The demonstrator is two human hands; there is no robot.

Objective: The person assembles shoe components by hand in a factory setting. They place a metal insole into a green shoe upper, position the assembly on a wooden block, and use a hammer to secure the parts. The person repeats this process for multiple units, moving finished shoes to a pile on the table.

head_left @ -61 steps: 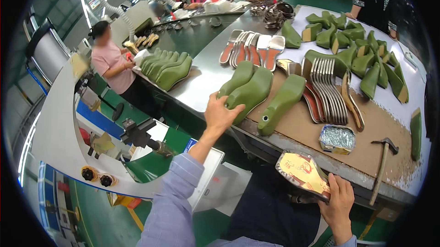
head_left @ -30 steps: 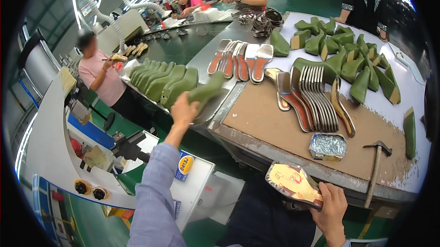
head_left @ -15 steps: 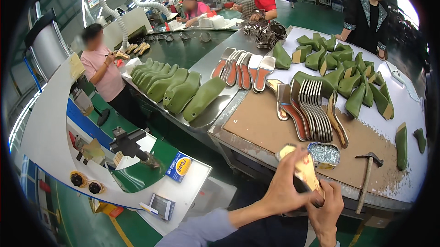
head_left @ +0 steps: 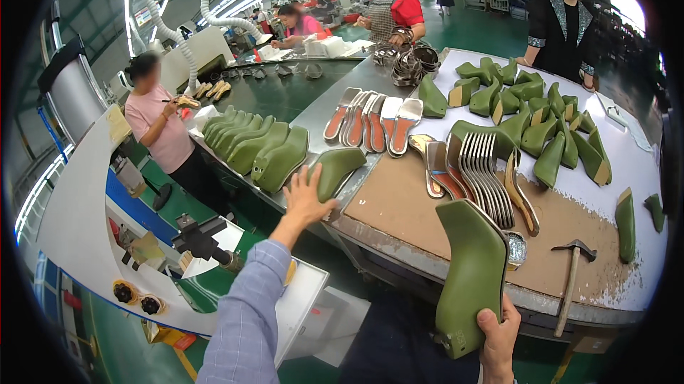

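At bench edge, left hand (head_left: 305, 199) outstretched

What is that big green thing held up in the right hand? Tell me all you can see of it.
The green shoe last is a smooth, matte, olive-green foot form that looks like moulded plastic. It has a broad flat top edge, a sloping side and a narrower lower end. It stands roughly upright in front of the table edge, lifted clear of it. Only the right hand touches it, fingers wrapped round its lower end.
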